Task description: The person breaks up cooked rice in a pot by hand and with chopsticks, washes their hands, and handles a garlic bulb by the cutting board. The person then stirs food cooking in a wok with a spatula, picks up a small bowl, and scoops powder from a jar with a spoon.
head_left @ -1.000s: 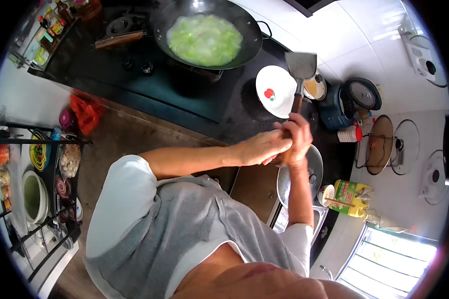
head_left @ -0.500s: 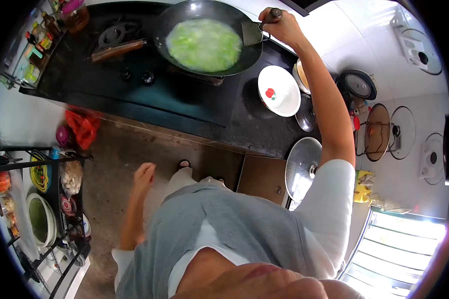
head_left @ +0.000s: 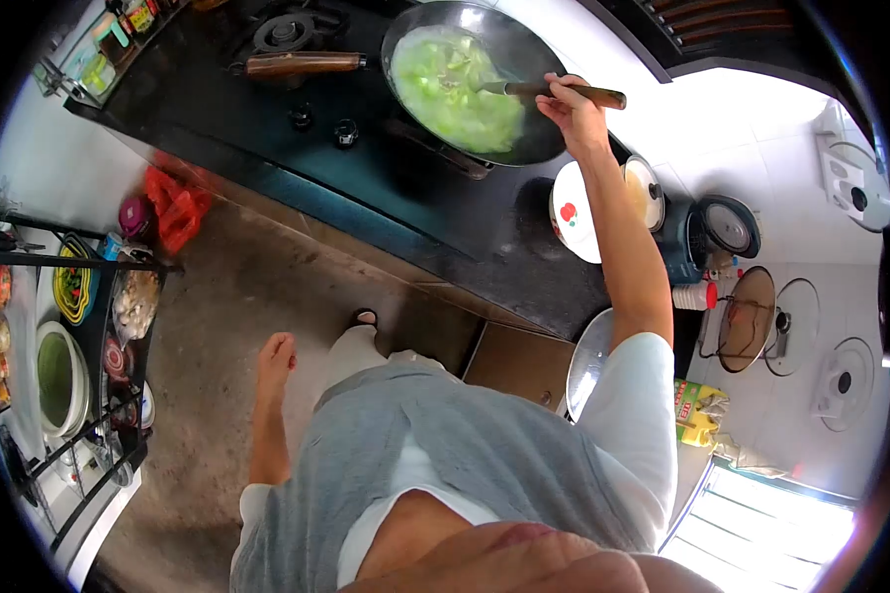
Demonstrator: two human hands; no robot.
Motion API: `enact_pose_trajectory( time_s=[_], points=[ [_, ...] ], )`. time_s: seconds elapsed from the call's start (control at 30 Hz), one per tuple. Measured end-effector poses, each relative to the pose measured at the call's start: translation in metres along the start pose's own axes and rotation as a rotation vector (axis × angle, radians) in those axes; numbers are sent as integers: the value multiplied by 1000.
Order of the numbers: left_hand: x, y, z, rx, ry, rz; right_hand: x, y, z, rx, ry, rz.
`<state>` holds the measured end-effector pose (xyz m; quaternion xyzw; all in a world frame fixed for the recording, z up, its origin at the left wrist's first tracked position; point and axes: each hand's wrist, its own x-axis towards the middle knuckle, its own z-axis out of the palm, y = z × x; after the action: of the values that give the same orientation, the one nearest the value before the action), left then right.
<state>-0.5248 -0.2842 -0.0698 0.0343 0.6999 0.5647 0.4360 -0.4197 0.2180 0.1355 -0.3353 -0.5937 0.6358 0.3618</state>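
A wok [head_left: 539, 124] on the stove holds pale green pieces of food [head_left: 455, 94] in cloudy liquid. My right hand [head_left: 574, 114] is closed on the wooden handle of a spatula [head_left: 598, 96] at the wok's right side. The spatula's metal end reaches into the food and is partly hidden there. On the left, my left hand [head_left: 277, 358] hangs low over the floor, away from the counter, its fingers curled with nothing visible in them. A white bowl with a red flower [head_left: 573, 222] stands below my right hand, partly covered by my forearm.
A lidded pot [head_left: 643, 193], a dark blue appliance [head_left: 680, 242] and a large glass lid [head_left: 587, 364] lie to the right. The wok's wooden handle [head_left: 307, 63] points left toward another burner [head_left: 287, 33]. A loaded rack [head_left: 89, 296] stands at the left, near a red bag [head_left: 178, 212].
My hands, together on the spatula one second ago, have parted. My left hand has dropped to the left; my right hand has carried the spatula up to the wok and its end into the food.
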Motion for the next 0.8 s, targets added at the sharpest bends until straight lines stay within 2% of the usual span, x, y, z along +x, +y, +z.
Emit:
enact_pose_trajectory(
  time_s=[0.13,0.27,0.4,0.5,0.53,0.6,0.67,0.7,0.8],
  points=[
    [10,9,9,14,-13,-3,-15,-24,6,-17,-71,-7],
    [21,34,30,-43,-94,30,-28,-62,6,-245,-238,-74],
    [34,50,45,-95,-124,47,-48,-105,20,-687,-477,-329],
    [39,56,54,-70,-141,79,-67,-110,36,-823,-749,-456],
    [41,55,56,-69,-144,82,-71,-109,41,-781,-841,-396],
    [45,51,59,-59,-177,105,-70,-96,44,-792,-1030,-602],
    [44,48,62,-54,-170,108,-80,-89,49,-1061,-1042,-737],
    [43,47,64,-47,-162,105,-84,-93,52,-1135,-1115,-681],
    [31,44,68,-69,-108,84,-82,-64,42,-1345,-1075,-606]
  ],
)
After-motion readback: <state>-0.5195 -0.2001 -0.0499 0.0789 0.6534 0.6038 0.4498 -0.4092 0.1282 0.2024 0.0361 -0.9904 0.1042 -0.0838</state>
